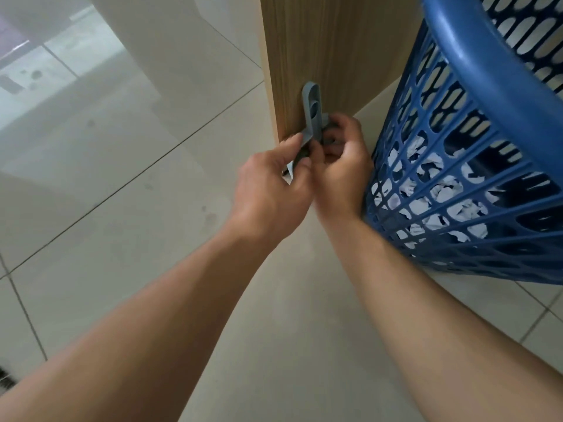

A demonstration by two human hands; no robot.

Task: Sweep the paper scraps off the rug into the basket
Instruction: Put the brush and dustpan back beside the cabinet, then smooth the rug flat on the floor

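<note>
A blue plastic lattice basket (475,80) stands on the floor at the right, with white paper scraps (438,193) lying inside it. Left of the basket, both hands meet at the foot of a wooden panel. My left hand (271,190) and my right hand (341,166) are closed on grey plastic handles (312,109), which stick upward with oval slots and lie against the wood. The lower parts of these grey tools are hidden by my fingers. No rug shows in the head view.
A wood-grain panel (332,50) rises behind the hands. Glossy pale floor tiles (122,184) spread to the left and below. A striped dark edge (4,380) peeks in at the bottom left corner.
</note>
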